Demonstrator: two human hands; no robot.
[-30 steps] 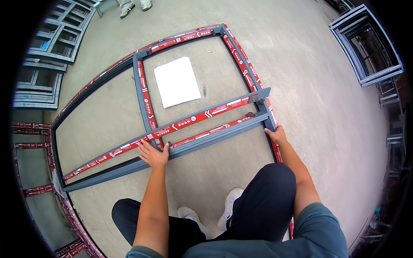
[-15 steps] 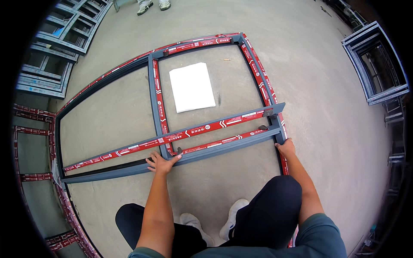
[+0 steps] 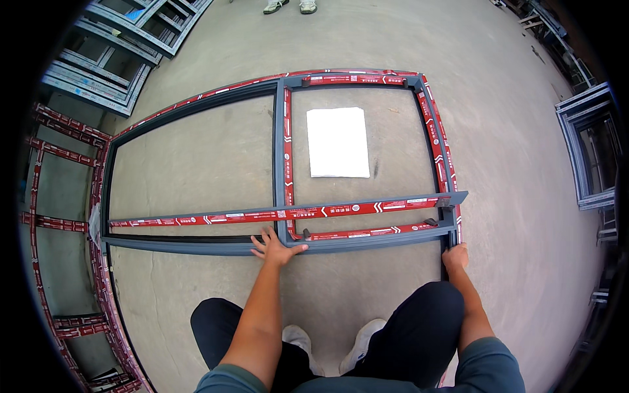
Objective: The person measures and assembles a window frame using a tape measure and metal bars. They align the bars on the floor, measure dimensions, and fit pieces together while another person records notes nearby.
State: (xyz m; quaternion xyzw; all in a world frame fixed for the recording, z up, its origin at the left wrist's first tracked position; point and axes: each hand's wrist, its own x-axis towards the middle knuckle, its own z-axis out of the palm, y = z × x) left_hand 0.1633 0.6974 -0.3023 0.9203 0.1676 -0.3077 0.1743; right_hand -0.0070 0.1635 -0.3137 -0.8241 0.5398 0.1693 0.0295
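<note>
A large grey metal window frame point(image 3: 196, 105) with red protective tape lies flat on the concrete floor. A taped cross bar point(image 3: 295, 213) runs across it, and an upright bar point(image 3: 280, 150) divides it. My left hand point(image 3: 275, 245) rests flat, fingers spread, on the near rail where the upright bar meets it. My right hand point(image 3: 455, 257) grips the frame's near right corner. A white sheet point(image 3: 338, 142) lies on the floor inside the right opening. I am crouched, knees and white shoes point(image 3: 331, 347) below.
More taped frames point(image 3: 59, 223) lie at the left. Grey frames are stacked at the upper left point(image 3: 111, 46) and lean at the right point(image 3: 590, 144). Another person's shoes point(image 3: 286, 6) stand at the top edge.
The view has swung so the frame now lies squarer and more central. My left hand stays on the near rail and my right hand stays at the right corner.
</note>
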